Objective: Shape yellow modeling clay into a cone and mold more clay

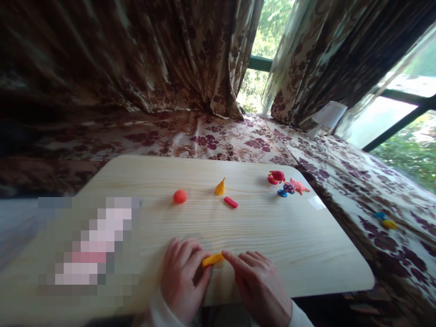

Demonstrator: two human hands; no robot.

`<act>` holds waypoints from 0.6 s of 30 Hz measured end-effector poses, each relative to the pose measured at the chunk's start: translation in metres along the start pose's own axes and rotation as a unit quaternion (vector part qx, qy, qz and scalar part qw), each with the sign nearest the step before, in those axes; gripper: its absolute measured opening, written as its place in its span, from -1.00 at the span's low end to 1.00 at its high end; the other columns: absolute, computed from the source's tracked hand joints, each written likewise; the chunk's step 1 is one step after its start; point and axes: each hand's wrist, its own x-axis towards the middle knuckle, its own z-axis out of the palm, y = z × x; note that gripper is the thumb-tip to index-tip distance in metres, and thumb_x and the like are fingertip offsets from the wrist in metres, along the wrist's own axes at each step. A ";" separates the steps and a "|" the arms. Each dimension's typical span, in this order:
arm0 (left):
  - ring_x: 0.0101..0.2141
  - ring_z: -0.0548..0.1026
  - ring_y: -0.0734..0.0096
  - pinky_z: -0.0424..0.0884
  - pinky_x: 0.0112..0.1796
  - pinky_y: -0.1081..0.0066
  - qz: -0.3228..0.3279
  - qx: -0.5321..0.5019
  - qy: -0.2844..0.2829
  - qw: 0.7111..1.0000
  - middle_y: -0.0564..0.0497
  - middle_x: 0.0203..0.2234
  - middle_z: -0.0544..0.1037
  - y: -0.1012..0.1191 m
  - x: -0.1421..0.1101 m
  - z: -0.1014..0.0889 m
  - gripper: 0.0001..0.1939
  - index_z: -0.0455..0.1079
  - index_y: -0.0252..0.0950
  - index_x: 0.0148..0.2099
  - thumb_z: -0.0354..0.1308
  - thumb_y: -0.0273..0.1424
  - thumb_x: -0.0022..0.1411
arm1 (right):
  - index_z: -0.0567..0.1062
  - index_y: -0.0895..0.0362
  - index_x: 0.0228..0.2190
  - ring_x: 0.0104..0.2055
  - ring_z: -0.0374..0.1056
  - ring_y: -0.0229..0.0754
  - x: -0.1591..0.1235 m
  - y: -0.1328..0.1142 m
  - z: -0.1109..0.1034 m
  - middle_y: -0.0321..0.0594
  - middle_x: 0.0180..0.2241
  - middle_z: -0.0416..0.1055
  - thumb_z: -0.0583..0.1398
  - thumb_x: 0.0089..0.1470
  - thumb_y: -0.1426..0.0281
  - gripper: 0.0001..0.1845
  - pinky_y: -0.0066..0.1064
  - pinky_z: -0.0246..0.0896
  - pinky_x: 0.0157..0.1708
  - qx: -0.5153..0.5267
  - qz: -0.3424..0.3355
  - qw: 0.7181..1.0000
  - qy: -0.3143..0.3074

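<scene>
My left hand (185, 274) pinches a yellow bar of modelling clay (213, 260) between thumb and index finger, close to the table's near edge. The bar lies slightly tilted, its right end higher in the view. My right hand (257, 277) touches that end with its outstretched index fingertip; the other fingers rest loosely over the table, and its thumb is mostly hidden. Beyond the hands sit an orange-red ball (180, 196), a yellow pear-like clay shape (220, 187) with a pointed tip, and a short red clay stick (230, 202).
Small clay figures stand at the table's (163, 222) far right: a red one (276, 176), a spotted blue-and-red one (289, 188) and a pink one (299, 186). A blurred-out patch (91, 240) covers the left side. Blue and yellow pieces (388, 224) and a white lamp (329, 114) are on the floral cloth.
</scene>
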 end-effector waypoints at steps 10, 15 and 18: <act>-0.29 0.45 0.32 0.36 -0.18 0.30 -0.023 -0.058 0.021 0.998 0.01 -0.38 0.49 -0.001 0.004 -0.008 -0.91 0.45 -0.21 -0.28 0.15 -0.45 0.12 | 0.47 0.13 -0.07 -0.36 0.39 -0.19 0.006 0.007 -0.002 -0.16 -0.37 0.48 0.05 0.16 0.44 -0.67 -0.40 0.29 -0.34 0.236 0.049 0.963 0.118; -0.29 0.51 0.42 0.42 -0.24 0.53 -0.129 -0.214 -0.073 0.966 0.04 -0.37 0.54 0.008 0.011 -0.020 -0.93 0.46 -0.22 -0.31 0.15 -0.39 0.14 | 0.54 0.15 -0.25 -0.30 0.45 -0.14 0.018 -0.007 -0.011 -0.12 -0.33 0.54 0.18 0.10 0.23 -0.72 -0.41 0.36 -0.33 0.436 0.123 0.886 0.098; -0.28 0.51 0.40 0.41 -0.21 0.53 -0.190 -0.274 -0.139 0.933 0.03 -0.38 0.54 0.016 0.014 -0.027 -0.89 0.47 -0.24 -0.31 0.15 -0.35 0.13 | 0.56 0.16 -0.32 -0.35 0.44 -0.16 0.023 -0.016 -0.017 -0.15 -0.40 0.54 0.20 0.08 0.24 -0.75 -0.41 0.36 -0.34 0.464 0.129 0.873 0.074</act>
